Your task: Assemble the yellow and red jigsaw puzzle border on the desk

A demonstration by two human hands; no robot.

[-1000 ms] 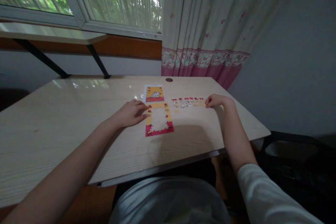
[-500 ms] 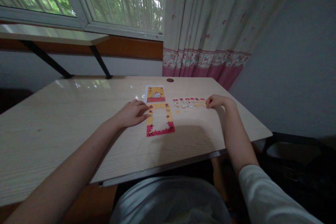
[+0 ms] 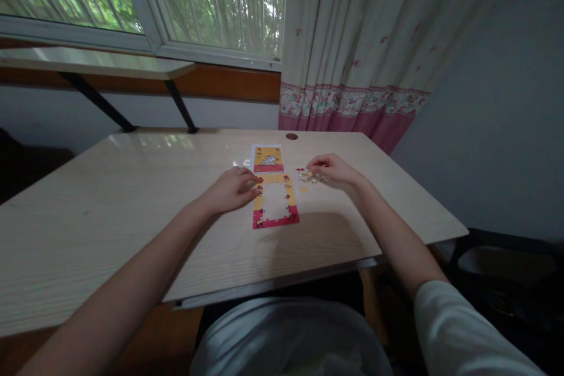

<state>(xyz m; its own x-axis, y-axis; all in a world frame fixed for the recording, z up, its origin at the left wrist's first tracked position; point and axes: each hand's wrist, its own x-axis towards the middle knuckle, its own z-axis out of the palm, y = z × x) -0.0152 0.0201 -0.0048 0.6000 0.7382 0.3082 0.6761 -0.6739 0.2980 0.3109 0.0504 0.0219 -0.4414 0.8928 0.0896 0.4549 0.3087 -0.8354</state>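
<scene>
My left hand point(image 3: 234, 191) rests at the left edge of a yellow and red puzzle frame point(image 3: 277, 223). Its thumb and fingers are apart, with the fingertips on the border. The inside of the frame shows bare tabletop. Over the rows of loose puzzle pieces point(image 3: 304, 176) is my right hand point(image 3: 333, 169), its fingers pinched together. A small yellowish puzzle piece seems to be at the fingertips; the hand hides many pieces under it. One yellow piece point(image 3: 304, 190) lies apart, between the frame and the rows.
Behind the frame lies a picture card point(image 3: 268, 160) showing a white animal on yellow and red. The wooden table point(image 3: 211, 270) has a round cable hole point(image 3: 291, 136) near its back edge. A raised shelf point(image 3: 97, 61) on black supports stands at the back left.
My right hand has moved left from the right end of the rows to above them, covering pieces that showed before. My left hand stays on the frame. The view has shifted slightly.
</scene>
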